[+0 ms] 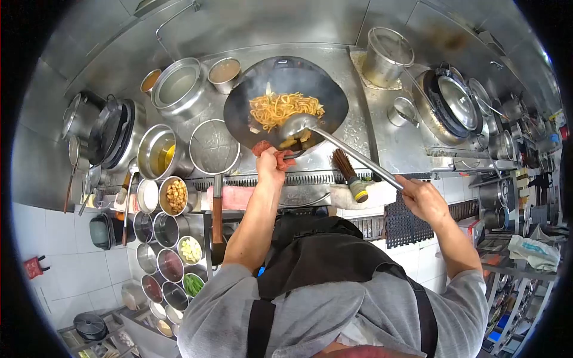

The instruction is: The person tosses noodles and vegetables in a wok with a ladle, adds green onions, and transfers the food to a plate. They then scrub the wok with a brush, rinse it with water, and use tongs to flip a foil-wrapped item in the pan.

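Reaching over the wok (pixel 331 89) is the right hand's (pixel 425 201) ladle (pixel 358 156).

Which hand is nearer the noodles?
Left. The left hand holds a red cloth at the wok's near rim, just short of the noodles; the right hand is farther off, out to the right, on the ladle's handle.

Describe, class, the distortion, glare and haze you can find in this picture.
Head view: fisheye distortion bows the steel wall and leaves black, rounded corners; head view: bright glare patches the steel counter; head view: pale haze softens part of the wok, yet the noodles, left hand and right hand are readable.
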`<state>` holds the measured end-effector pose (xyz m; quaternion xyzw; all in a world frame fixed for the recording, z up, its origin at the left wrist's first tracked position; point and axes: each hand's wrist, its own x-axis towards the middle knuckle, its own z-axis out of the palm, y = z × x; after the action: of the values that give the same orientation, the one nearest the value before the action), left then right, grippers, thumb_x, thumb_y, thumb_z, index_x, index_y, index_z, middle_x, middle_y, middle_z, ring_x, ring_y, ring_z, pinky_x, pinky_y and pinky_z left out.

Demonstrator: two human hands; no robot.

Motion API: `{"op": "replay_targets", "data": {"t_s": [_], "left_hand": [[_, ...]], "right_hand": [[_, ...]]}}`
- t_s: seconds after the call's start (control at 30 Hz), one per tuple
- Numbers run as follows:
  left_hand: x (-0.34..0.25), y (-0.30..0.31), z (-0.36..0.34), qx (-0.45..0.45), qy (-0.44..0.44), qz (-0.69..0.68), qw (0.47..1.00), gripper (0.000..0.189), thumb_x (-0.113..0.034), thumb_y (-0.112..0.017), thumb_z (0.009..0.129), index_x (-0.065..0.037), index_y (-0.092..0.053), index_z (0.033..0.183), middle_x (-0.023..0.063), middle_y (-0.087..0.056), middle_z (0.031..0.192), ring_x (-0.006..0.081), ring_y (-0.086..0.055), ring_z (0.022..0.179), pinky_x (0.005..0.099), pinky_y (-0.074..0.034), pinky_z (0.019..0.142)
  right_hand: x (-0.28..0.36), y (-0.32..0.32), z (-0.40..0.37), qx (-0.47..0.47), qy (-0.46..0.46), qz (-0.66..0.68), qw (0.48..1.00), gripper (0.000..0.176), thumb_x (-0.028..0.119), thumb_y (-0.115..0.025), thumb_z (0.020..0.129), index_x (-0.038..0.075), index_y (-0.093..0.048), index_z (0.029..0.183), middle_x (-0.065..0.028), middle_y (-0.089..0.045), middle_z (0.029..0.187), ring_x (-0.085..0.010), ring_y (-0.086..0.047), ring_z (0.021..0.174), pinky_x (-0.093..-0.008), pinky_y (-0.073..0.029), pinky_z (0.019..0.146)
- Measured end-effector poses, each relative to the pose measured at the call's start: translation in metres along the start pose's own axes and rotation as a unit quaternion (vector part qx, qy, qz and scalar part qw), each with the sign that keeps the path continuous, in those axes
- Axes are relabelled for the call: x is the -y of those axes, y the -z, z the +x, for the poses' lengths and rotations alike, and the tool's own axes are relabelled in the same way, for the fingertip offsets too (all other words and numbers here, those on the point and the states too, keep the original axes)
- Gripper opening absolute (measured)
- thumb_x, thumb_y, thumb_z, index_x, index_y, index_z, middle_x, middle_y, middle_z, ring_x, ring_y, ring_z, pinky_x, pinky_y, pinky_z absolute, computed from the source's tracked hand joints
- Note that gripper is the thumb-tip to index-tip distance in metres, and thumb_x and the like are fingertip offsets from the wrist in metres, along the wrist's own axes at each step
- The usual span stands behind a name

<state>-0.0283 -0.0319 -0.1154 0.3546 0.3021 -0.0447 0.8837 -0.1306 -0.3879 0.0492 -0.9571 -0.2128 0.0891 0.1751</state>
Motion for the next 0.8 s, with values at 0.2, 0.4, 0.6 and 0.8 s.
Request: {"op": "replay_targets", "data": {"t_s": [0.2, 0.4, 0.6, 0.8], "left_hand": [[-0.017, -0.015, -0.036, 0.015, -0.095, 0.034, 0.995, 0.008, -0.005, -0.043, 0.077, -0.003, -0.051, 0.077, 0.0139, -0.058, 0.069, 0.0250, -0.062, 0.063, 0.0395, -0.053, 0.043], [0.024, -0.003, -0.065, 0.011, -0.229, 0.044, 0.972, 0.055, 0.003, -0.047, 0.067, -0.008, -0.036, 0.120, 0.0130, -0.058, 0.069, 0.0219, -0.056, 0.048, 0.0325, -0.044, 0.032], [-0.003, 0.020, -0.055, -0.058, -0.138, 0.118, 0.982, 0.031, 0.004, -0.041, 0.072, -0.004, -0.042, 0.102, 0.0148, -0.058, 0.063, 0.0239, -0.058, 0.046, 0.0348, -0.042, 0.029], [0.011, 0.071, -0.056, -0.036, -0.073, 0.089, 0.993, 0.014, 0.001, -0.043, 0.075, 0.000, -0.048, 0.088, 0.0178, -0.061, 0.067, 0.0226, -0.059, 0.048, 0.0378, -0.050, 0.035]], "right_hand": [[0.001, -0.022, 0.002, -0.121, -0.036, 0.028, 0.992, 0.059, -0.003, -0.057, 0.073, -0.001, -0.043, 0.131, -0.0173, -0.056, 0.080, -0.0352, -0.059, 0.069, -0.0424, -0.046, 0.062], [-0.012, -0.082, 0.065, -0.178, -0.059, 0.016, 0.982, 0.063, 0.001, -0.051, 0.079, 0.001, -0.031, 0.138, -0.0165, -0.056, 0.077, -0.0366, -0.059, 0.065, -0.0435, -0.049, 0.059], [0.070, -0.087, 0.073, 0.081, -0.204, 0.715, 0.664, 0.049, 0.006, -0.059, 0.078, -0.005, -0.047, 0.124, -0.0022, -0.053, 0.067, -0.0113, -0.049, 0.046, -0.0243, -0.038, 0.036], [0.089, -0.095, 0.062, 0.107, -0.255, 0.708, 0.649, 0.051, 0.011, -0.058, 0.076, -0.005, -0.046, 0.123, -0.0040, -0.054, 0.072, -0.0115, -0.049, 0.046, -0.0236, -0.037, 0.036]]}}
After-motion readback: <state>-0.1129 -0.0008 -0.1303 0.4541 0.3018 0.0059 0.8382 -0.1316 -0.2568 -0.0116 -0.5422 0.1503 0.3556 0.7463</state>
